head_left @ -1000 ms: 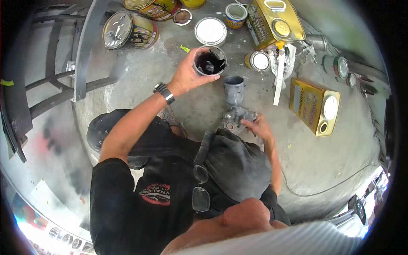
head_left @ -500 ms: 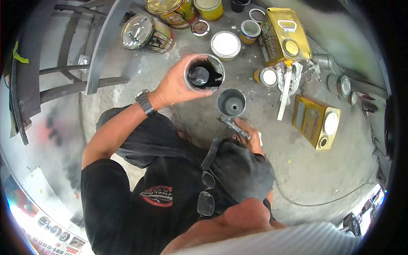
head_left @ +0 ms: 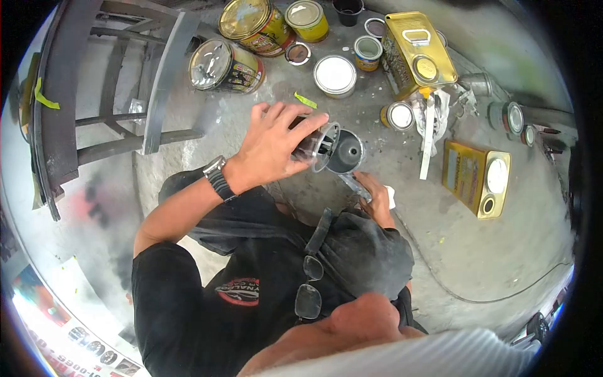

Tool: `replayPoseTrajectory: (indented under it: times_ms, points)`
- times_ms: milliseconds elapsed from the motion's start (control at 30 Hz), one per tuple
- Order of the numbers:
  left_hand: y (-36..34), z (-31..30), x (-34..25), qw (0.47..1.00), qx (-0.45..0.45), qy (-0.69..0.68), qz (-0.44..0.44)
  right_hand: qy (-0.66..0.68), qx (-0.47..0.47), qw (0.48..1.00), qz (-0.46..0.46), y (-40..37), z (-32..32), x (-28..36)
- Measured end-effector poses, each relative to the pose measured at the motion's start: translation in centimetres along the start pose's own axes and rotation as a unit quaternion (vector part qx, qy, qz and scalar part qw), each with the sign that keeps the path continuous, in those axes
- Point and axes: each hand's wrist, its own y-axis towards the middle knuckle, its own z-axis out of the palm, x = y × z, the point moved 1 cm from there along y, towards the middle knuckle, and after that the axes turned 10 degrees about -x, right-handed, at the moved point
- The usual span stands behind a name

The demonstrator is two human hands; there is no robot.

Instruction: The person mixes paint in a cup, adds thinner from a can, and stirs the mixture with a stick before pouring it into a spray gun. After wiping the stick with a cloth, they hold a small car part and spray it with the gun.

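Observation:
My left hand (head_left: pixel 270 141), with a watch on the wrist, is wrapped round a clear plastic cup (head_left: pixel 321 157). The cup is tipped to the right, its rim over the spray gun's round metal cup (head_left: pixel 347 151). Black liquid shows inside the plastic cup near the rim; whether any is running out I cannot make out. Lower down, my right hand (head_left: pixel 375 193) grips the spray gun (head_left: pixel 355 185) below its cup, so that the cup's opening faces up. Part of the gun is hidden by my fingers. Something white shows beside my right hand.
Paint cans (head_left: pixel 244 28) and a white-lidded can (head_left: pixel 335 75) stand ahead on the concrete floor. A tall gold tin (head_left: pixel 433 56) and a thinner tin (head_left: pixel 471 176) are on the right. A grey rack (head_left: pixel 160 81) stands left. A thin hose (head_left: pixel 477 300) curves along the floor at right.
My left hand has moved down and turned the plastic cup from nearly upright to tilted over the spray gun's cup. My right hand keeps its grip. The view has shifted slightly.

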Motion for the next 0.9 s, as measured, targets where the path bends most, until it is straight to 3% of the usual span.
replayPoseTrajectory:
  times_ms: [267,467,633,700,833,900]
  points:
    - [0.4,-0.5,-2.1,0.996,0.036,0.079,0.011,0.0,0.002,1.0,-0.007,-0.2,0.4,-0.7]
    - [0.1,-0.1,-2.2,0.998,0.01,0.06,-0.001,0.002,0.004,1.0,0.004,-0.1,0.1,-0.2]
    - [-1.1,2.1,-0.4,0.987,-0.07,-0.128,-0.074,0.043,0.004,0.999,0.007,-0.5,0.1,-0.9]
    - [-2.4,5.1,0.6,0.956,-0.152,-0.22,-0.12,0.044,0.001,0.999,0.005,-0.6,0.1,-1.3]
    - [-4.6,11.1,1.9,0.869,-0.163,-0.375,-0.277,0.034,-0.034,0.999,-0.01,-1.2,0.4,-1.8]
    - [-4.9,12.8,2.5,0.849,-0.164,-0.381,-0.327,0.032,-0.038,0.999,-0.006,-1.4,0.3,-2.2]
